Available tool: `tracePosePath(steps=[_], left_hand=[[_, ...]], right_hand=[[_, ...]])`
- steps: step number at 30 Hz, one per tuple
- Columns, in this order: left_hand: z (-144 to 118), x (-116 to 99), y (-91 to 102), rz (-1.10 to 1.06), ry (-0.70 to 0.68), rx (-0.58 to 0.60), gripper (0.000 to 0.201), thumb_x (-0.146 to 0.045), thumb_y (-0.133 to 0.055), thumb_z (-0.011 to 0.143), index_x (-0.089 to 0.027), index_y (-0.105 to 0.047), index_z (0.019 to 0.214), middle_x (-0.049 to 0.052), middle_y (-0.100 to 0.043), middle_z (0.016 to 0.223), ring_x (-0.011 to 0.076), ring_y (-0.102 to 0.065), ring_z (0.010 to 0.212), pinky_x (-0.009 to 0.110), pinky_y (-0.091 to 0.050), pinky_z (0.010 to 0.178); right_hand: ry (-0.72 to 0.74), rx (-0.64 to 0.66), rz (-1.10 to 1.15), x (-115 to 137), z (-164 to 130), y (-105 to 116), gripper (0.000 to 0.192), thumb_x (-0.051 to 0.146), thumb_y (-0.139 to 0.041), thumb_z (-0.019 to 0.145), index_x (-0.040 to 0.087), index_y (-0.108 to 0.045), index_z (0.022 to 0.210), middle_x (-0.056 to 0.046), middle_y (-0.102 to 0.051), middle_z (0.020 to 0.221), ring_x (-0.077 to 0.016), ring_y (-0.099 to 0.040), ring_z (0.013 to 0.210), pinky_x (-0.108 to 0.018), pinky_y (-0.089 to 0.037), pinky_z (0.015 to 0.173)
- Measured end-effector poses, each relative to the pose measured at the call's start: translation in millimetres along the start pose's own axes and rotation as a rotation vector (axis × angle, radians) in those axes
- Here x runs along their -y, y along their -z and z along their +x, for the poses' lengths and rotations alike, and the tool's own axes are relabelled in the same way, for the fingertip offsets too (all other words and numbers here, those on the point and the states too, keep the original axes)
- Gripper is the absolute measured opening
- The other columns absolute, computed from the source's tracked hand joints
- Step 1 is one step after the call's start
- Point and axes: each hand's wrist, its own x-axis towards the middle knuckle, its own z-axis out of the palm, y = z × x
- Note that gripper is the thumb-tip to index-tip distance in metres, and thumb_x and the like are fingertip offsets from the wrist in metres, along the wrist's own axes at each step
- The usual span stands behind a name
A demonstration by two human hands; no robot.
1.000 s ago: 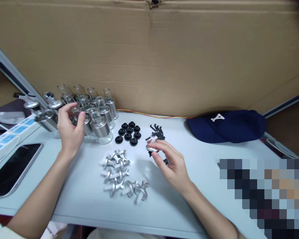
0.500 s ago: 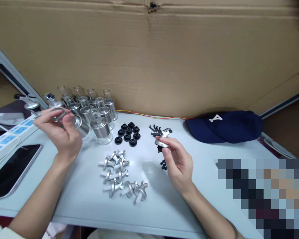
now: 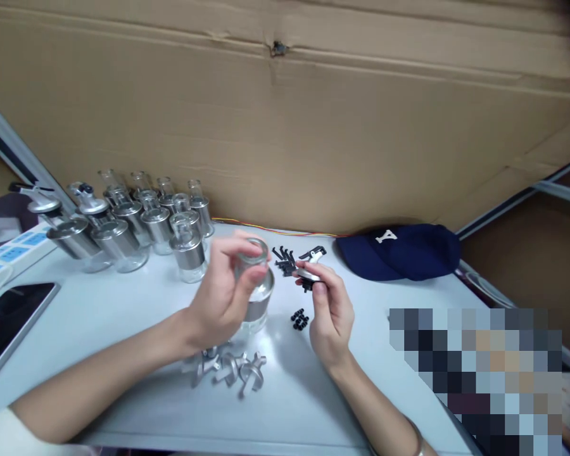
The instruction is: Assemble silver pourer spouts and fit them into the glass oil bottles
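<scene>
Glass, silver-banded small bottle sits mid-frame above the white counter, grasped by the left hand, while the right hand pinches a silver levered cap just beside it, seemingly ready for fitting onto the neck.

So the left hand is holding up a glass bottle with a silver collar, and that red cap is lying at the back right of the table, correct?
Not quite: the cap is navy blue with a white letter, not red, as the head view shows. The rest stands: the left hand holds a glass bottle with a silver collar, and the cap lies at the back right of the table.
</scene>
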Motion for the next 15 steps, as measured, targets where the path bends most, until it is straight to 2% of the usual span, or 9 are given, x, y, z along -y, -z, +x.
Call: tracePosePath(steps=[3,5,8,10,15], left_hand=[[-13,24,-9.4,-0.033,0.107,0.112,0.009,-0.029,-0.039,0.099,-0.022,-0.038,0.104,0.004,-0.05,0.089,0.0142,-0.055,0.082,0.031,-0.05,0.07],[-17,33,-11.5,-0.048,0.164,0.161,0.008,-0.029,-0.037,0.099,-0.022,-0.037,0.104,0.004,-0.05,0.089,0.0149,-0.054,0.082,0.032,-0.05,0.072],[-17,33,-10.8,-0.084,0.145,0.211,0.006,-0.027,-0.039,0.098,-0.022,-0.038,0.102,0.004,-0.051,0.089,0.0153,-0.055,0.083,0.032,-0.049,0.072],[-17,30,-10.0,-0.111,0.124,0.238,0.005,-0.025,-0.041,0.097,-0.023,-0.038,0.101,0.003,-0.051,0.09,0.0152,-0.055,0.085,0.031,-0.049,0.072],[-22,28,-13.2,-0.114,0.099,0.327,0.009,-0.02,-0.043,0.095,-0.023,-0.038,0.101,0.004,-0.053,0.093,0.0159,-0.057,0.088,0.032,-0.05,0.074]], right_hand=[[-0.021,-0.028,-0.008,-2,1,0,0.027,0.023,-0.039,0.097,0.026,-0.058,0.116,-0.007,-0.063,0.113,-0.0205,-0.06,0.101,-0.04,-0.05,0.087],[-0.012,-0.04,0.0,-3,2,1,0.026,0.022,-0.039,0.097,0.025,-0.058,0.115,-0.007,-0.063,0.112,-0.0202,-0.061,0.1,-0.04,-0.05,0.087],[0.016,-0.051,0.003,-3,2,2,0.025,0.02,-0.04,0.096,0.026,-0.058,0.113,-0.007,-0.063,0.11,-0.0203,-0.062,0.1,-0.041,-0.05,0.088],[0.035,-0.025,-0.019,-2,1,3,0.029,0.02,-0.042,0.095,0.026,-0.057,0.118,-0.008,-0.062,0.114,-0.0212,-0.061,0.102,-0.042,-0.05,0.09],[0.152,0.084,-0.047,-1,-2,3,0.052,0.026,-0.046,0.091,0.027,-0.037,0.142,-0.013,-0.05,0.134,-0.0292,-0.051,0.121,-0.051,-0.047,0.096]])
